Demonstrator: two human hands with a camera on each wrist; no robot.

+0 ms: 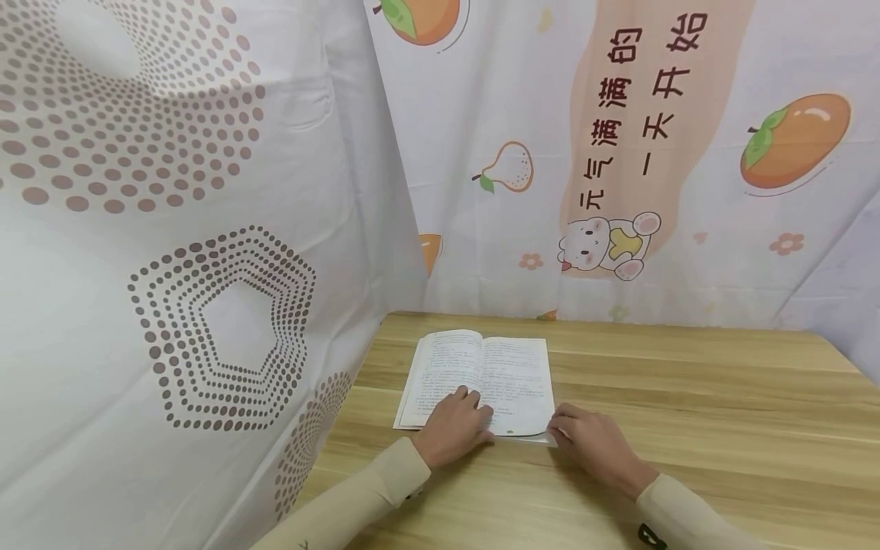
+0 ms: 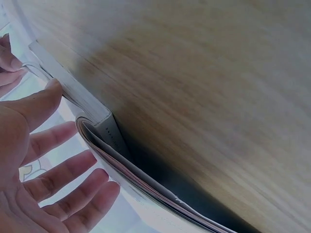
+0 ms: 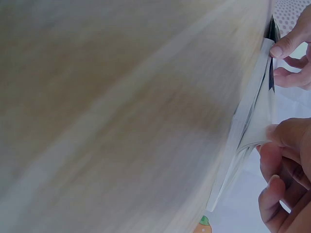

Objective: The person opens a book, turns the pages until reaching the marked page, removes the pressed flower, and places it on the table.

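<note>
An open book [image 1: 512, 374] with printed pages lies on the wooden table. My left hand [image 1: 455, 428] rests over its lower middle, near the spine. In the left wrist view the left thumb [image 2: 46, 102] touches the book's bottom edge, and the other fingers are spread over the pages. At the lower right corner, my right hand [image 1: 594, 443] pinches a page corner between thumb and forefinger. The right wrist view shows that page [image 3: 257, 138] lifted and bent away from the thicker block of pages [image 3: 238, 126] beneath.
The wooden table [image 1: 687, 397] reaches right of the book and in front of it. A white curtain with dotted patterns [image 1: 227, 328] hangs close along the left side. Behind the table hangs a fruit-printed curtain [image 1: 522, 252].
</note>
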